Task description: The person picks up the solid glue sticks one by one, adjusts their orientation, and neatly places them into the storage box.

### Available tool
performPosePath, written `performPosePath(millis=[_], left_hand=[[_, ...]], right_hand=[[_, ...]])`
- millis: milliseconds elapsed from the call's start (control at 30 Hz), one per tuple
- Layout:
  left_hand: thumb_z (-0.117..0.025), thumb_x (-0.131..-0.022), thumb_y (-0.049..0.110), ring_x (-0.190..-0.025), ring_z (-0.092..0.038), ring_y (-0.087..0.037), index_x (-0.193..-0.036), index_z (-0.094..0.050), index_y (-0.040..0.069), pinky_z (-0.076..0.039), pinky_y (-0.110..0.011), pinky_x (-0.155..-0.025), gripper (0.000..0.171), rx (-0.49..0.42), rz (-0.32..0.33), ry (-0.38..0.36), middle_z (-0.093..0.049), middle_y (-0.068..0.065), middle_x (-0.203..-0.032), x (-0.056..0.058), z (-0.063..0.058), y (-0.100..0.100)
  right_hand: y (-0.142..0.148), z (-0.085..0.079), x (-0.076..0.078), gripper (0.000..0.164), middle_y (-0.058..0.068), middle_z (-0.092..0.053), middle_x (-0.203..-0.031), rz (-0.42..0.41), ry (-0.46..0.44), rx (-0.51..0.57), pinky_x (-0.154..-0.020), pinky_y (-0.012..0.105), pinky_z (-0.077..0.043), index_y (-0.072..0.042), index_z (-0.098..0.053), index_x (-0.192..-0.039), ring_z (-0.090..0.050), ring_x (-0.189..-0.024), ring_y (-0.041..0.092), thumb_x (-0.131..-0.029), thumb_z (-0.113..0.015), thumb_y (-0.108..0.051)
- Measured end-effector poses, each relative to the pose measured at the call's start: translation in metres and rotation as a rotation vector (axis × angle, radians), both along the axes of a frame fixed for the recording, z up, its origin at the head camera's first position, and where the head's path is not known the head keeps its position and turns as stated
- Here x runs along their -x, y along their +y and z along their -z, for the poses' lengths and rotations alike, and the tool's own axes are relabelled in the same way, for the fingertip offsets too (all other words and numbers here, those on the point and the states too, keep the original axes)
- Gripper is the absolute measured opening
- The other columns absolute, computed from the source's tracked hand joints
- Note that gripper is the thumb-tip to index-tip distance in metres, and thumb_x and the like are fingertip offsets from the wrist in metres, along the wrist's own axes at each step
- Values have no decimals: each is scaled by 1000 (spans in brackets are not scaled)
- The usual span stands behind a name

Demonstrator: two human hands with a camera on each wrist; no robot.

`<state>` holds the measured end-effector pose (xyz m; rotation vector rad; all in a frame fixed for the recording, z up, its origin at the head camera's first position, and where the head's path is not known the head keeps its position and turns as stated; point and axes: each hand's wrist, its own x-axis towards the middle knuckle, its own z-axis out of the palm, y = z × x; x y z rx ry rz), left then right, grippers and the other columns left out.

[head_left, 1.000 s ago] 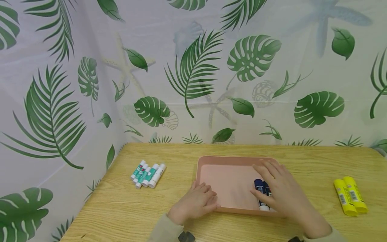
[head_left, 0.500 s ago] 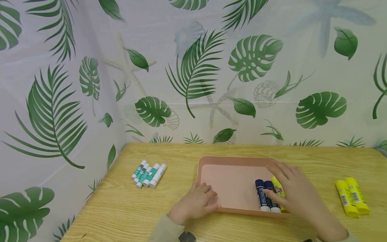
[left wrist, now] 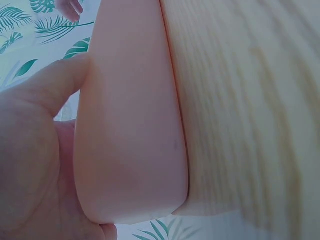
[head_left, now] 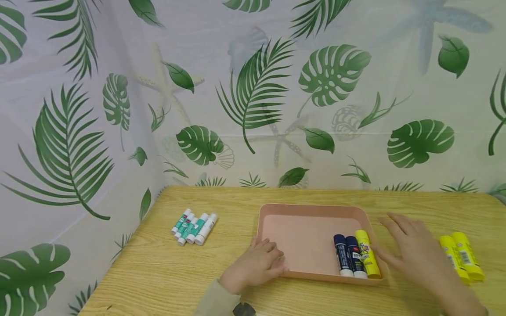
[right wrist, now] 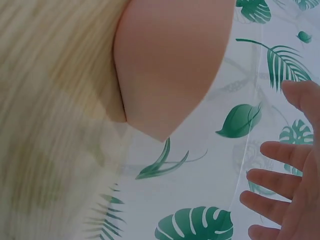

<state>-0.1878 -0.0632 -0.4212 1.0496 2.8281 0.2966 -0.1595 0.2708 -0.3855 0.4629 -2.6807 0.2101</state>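
My left hand (head_left: 254, 265) holds the near left corner of a pink tray (head_left: 294, 275). The left wrist view has its thumb on the tray's rim (left wrist: 92, 115), fingers partly hidden behind. Inside the tray, at its right end, two navy glue sticks (head_left: 342, 255) and one yellow glue stick (head_left: 367, 254) lie side by side, white caps of the navy ones toward me. My right hand (head_left: 421, 252) is above the table just right of the tray, fingers spread, holding nothing. Beyond it lie two more yellow glue sticks (head_left: 468, 256), one partly covered by the hand.
Several green-and-white glue sticks (head_left: 193, 227) lie in a row on the table's left side. The wooden table (head_left: 158, 272) ends at a leaf-patterned cloth (head_left: 253, 109) behind and to the left.
My right hand has let go of a yellow glue stick beside the navy ones in the tray, then moved right, out of the tray. The left hand has stayed put.
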Motion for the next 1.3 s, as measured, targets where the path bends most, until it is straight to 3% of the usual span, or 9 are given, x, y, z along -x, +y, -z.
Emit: performPosePath(millis=[133,400,767,1033,1300], left_hand=[[-38,-91,46,-123,-33,-31,-119,-55,12,-18,-53,-100,46,-16,8,-4,-45,-12,-129,0,-1,-2],[-37,-91,48,-124,-32,-29,-119,-55,14,-17,-51,-101,48,0,2,1,-45,-10,-129,0,-2,-2],[-37,-91,48,-124,-31,-29,-119,-55,14,-17,-52,-100,49,7,-6,2,-45,-9,-129,0,-4,-4],[-37,-91,47,-124,-32,-29,-120,-54,13,-17,-52,-100,47,7,-4,18,-44,-10,-130,1,-6,-5],[-39,-92,44,-124,-32,-28,-118,-56,13,-17,-52,-101,44,-1,7,55,-45,-9,-130,2,-5,-5]], right_hand=[[7,-2,1,65,28,-40,-122,26,-14,13,-97,56,-16,4,-47,-120,-35,-108,46,-77,-65,-41],[23,-3,6,62,31,-44,-115,98,-1,43,-86,59,-28,6,-49,-114,-39,-101,50,-76,-65,-40],[52,-2,15,59,34,-47,-108,162,-66,103,-79,60,-32,10,-49,-111,-41,-96,49,-79,-62,-38],[73,-6,21,68,40,-43,-107,252,-214,110,-72,62,-35,19,-44,-112,-40,-92,54,-80,-63,-38],[91,-3,23,58,42,-42,-103,308,-324,117,-68,58,-38,22,-40,-109,-43,-87,54,-79,-64,-22]])
